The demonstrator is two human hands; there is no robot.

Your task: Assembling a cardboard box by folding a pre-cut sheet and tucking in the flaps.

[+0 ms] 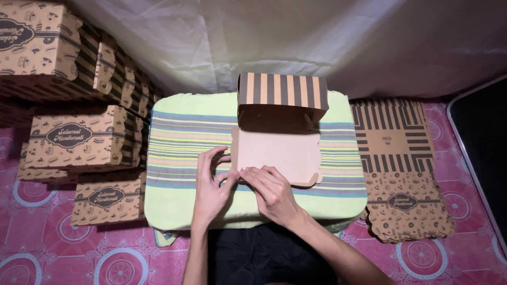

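Note:
A half-folded brown cardboard box (280, 153) lies on a striped green cloth pad (179, 137). Its striped lid stands upright at the far side and its plain inside faces up. My left hand (211, 184) and my right hand (269, 190) meet at the box's near left corner. The fingertips of both pinch the near flap there. My forearms reach in from the bottom middle of the view.
Folded printed boxes are stacked at the left (79, 137), with more behind (37, 42) and one in front (108, 198). A pile of flat unfolded box blanks (398, 158) lies at the right on a pink patterned mat (42, 243). White cloth hangs behind.

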